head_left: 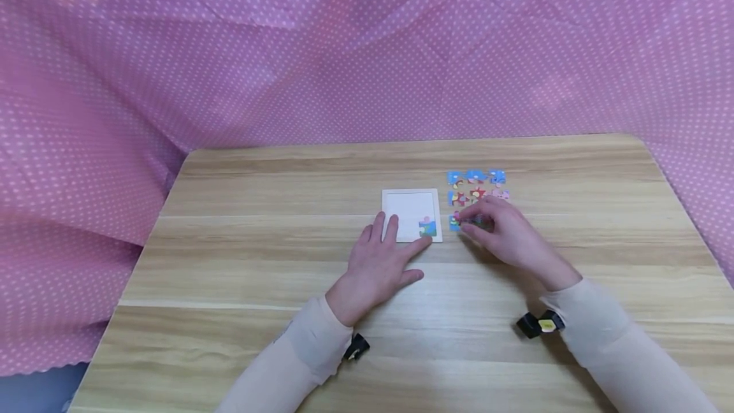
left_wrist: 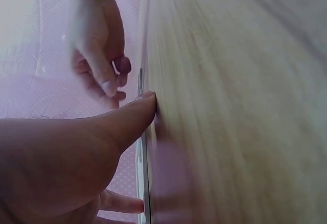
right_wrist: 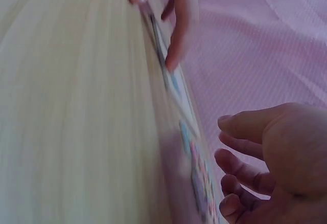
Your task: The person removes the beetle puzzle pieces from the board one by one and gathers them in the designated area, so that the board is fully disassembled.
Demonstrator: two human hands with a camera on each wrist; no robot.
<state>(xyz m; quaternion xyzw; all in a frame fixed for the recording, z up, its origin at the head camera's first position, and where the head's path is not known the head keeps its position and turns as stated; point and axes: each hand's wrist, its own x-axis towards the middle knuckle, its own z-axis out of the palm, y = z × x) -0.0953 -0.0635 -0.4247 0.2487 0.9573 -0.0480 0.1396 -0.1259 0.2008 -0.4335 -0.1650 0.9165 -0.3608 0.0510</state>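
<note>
A white square puzzle tray lies on the table with one jigsaw piece in its lower right corner, green and blue with a pink knob. My left hand rests on the tray's lower edge, fingers spread and fairly straight. Just right of the tray, my right hand hovers over rows of loose jigsaw pieces. Its thumb and fingers are loosely bent and apart, with nothing seen between them in the right wrist view. The hand hides part of the lower rows; a bottom-left piece shows beside its fingertips.
The wooden table extends around the tray and pieces. A pink dotted cloth hangs behind its far edge and along the sides. Black wrist devices sit at both sleeves.
</note>
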